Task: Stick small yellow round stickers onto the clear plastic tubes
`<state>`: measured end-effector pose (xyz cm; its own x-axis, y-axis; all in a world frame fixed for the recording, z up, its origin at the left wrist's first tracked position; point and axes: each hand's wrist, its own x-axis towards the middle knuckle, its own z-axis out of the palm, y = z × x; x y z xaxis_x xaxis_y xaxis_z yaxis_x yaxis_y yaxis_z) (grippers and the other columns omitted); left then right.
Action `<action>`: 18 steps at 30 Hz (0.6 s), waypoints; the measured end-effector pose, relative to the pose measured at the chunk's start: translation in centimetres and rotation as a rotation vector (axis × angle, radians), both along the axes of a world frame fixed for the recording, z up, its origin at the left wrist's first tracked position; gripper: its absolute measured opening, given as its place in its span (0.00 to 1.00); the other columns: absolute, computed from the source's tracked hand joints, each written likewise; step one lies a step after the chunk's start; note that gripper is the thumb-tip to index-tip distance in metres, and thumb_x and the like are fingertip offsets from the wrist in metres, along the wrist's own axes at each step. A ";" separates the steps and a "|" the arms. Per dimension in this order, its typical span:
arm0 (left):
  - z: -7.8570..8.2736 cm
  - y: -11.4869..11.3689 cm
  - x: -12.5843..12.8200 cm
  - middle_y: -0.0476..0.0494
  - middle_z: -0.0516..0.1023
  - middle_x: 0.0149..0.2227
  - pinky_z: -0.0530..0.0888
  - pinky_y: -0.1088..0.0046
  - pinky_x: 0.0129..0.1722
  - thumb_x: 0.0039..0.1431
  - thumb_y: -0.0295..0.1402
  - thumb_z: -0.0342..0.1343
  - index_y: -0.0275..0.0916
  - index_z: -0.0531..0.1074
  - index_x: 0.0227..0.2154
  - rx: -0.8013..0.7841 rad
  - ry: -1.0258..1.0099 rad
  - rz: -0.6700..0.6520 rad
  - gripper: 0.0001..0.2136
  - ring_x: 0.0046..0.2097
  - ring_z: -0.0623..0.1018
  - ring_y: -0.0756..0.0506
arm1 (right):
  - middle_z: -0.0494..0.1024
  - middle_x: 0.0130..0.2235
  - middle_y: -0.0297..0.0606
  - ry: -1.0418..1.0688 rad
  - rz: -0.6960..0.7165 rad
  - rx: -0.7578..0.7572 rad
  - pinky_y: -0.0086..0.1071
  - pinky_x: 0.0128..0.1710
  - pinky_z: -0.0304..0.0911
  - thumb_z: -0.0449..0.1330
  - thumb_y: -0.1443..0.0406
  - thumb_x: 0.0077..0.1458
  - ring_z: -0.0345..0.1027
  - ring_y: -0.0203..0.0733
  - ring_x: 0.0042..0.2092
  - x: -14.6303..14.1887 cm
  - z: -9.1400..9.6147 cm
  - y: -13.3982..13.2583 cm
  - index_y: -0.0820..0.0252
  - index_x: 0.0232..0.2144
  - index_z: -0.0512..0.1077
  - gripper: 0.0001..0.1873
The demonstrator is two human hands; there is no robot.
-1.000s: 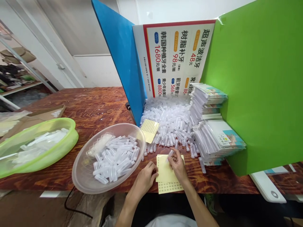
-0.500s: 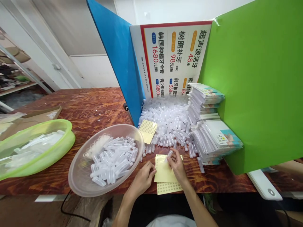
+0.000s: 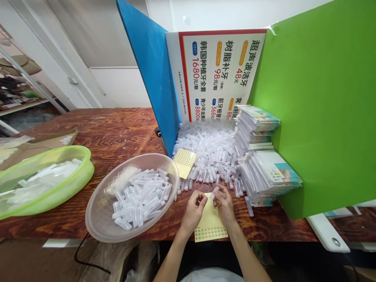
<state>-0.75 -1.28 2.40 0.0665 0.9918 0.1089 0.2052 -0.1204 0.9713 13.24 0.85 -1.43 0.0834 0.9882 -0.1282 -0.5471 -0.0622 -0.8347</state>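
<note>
My right hand [image 3: 225, 205] pinches a small clear plastic tube [image 3: 214, 192] above a yellow sticker sheet [image 3: 210, 219]. Close by on the left, my left hand [image 3: 194, 209] has its thumb and forefinger pressed together; anything between them is too small to make out. Beneath the upper sheet, another sticker sheet [image 3: 211, 234] with rows of small marks shows along the table's front edge. Beyond both hands lies a heap of similar tubes [image 3: 208, 147], and a third sticker sheet [image 3: 184, 163] rests at its left side.
Left of my hands stands a translucent bowl [image 3: 96, 219] holding many tubes, and farther left a green basin [image 3: 88, 164]. Stacked printed cards [image 3: 264, 172] are on the right. A blue panel [image 3: 149, 74], a printed board [image 3: 217, 70] and a green panel [image 3: 317, 109] enclose the heap.
My left hand has moved right and up, from the upper sheet's left edge to beside the tube. My right hand still holds the tube, now turned slightly and shifted a little right.
</note>
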 end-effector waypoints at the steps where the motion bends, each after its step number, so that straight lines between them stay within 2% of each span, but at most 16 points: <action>1: -0.3 0.2 0.4 0.48 0.70 0.33 0.68 0.72 0.35 0.65 0.44 0.53 0.39 0.69 0.31 -0.003 -0.016 0.005 0.13 0.34 0.70 0.48 | 0.70 0.23 0.25 0.020 -0.006 -0.009 0.21 0.15 0.49 0.72 0.57 0.48 0.57 0.28 0.19 0.1 0.1 0.0 0.57 0.45 0.70 0.24; 8: -1.0 0.7 2.0 0.48 0.70 0.33 0.68 0.72 0.35 0.64 0.46 0.53 0.39 0.69 0.31 -0.013 -0.072 0.000 0.14 0.34 0.71 0.47 | 0.71 0.23 0.26 0.064 -0.036 -0.053 0.21 0.16 0.51 0.73 0.57 0.45 0.59 0.28 0.19 0.2 0.8 0.1 0.57 0.42 0.71 0.24; 18: -1.3 0.8 2.5 0.46 0.72 0.35 0.70 0.71 0.36 0.66 0.44 0.52 0.40 0.70 0.33 0.056 0.024 0.065 0.13 0.38 0.73 0.45 | 0.70 0.21 0.25 0.048 -0.067 -0.055 0.23 0.14 0.50 0.73 0.56 0.44 0.59 0.30 0.17 0.2 0.7 0.3 0.56 0.40 0.71 0.23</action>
